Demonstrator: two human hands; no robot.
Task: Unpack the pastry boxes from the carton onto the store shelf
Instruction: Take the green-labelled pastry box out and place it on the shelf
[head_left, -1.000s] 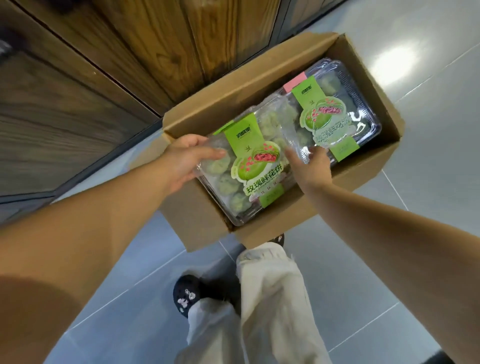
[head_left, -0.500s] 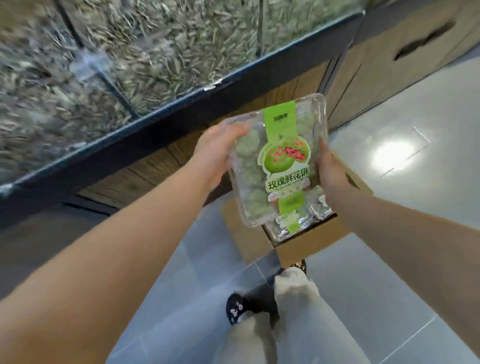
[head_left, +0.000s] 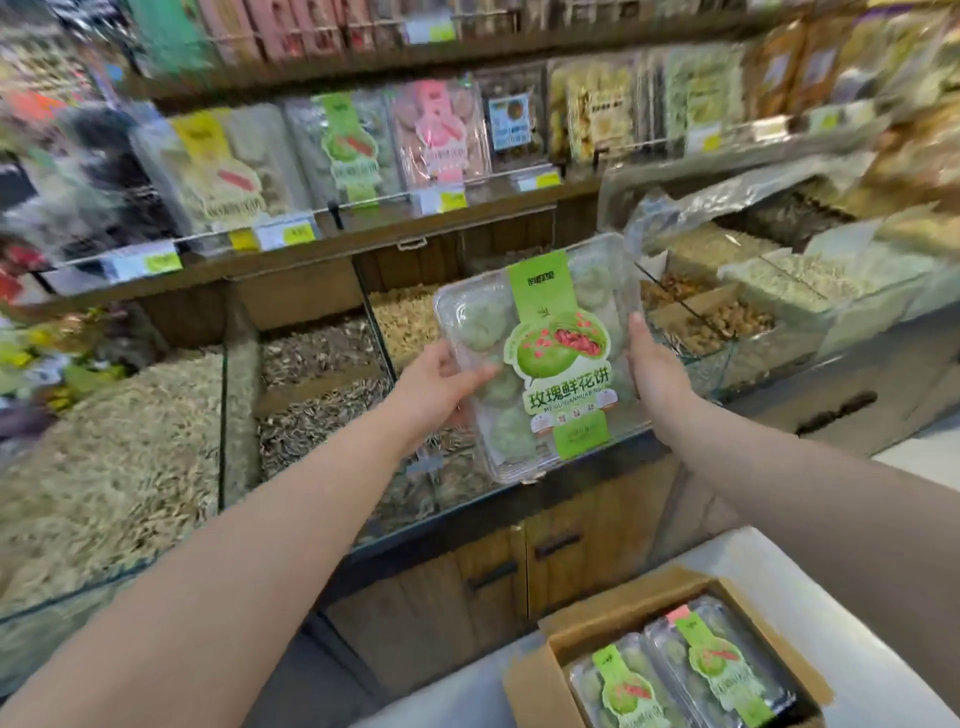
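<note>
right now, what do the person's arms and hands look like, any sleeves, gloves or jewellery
No gloves on the left hand or the right hand, and no ring, watch or bracelet shows. The left forearm and right forearm are uncovered to the frame edge: no sleeve or cuff.

Two hands are holding a clear pastry box (head_left: 561, 358) up before the store shelf (head_left: 363, 236).
The left hand (head_left: 436, 384) is gripping the box's left edge, thumb lying over the lid; the right hand (head_left: 657, 374) is gripping its right edge, and the green label is facing the camera. At lower right, the open carton (head_left: 530, 680) is sitting on the pale floor (head_left: 810, 587), holding two more green-labelled boxes (head_left: 628, 686) side by side. Glass-fronted seed bins (head_left: 322, 364) are standing under the shelf.
</note>
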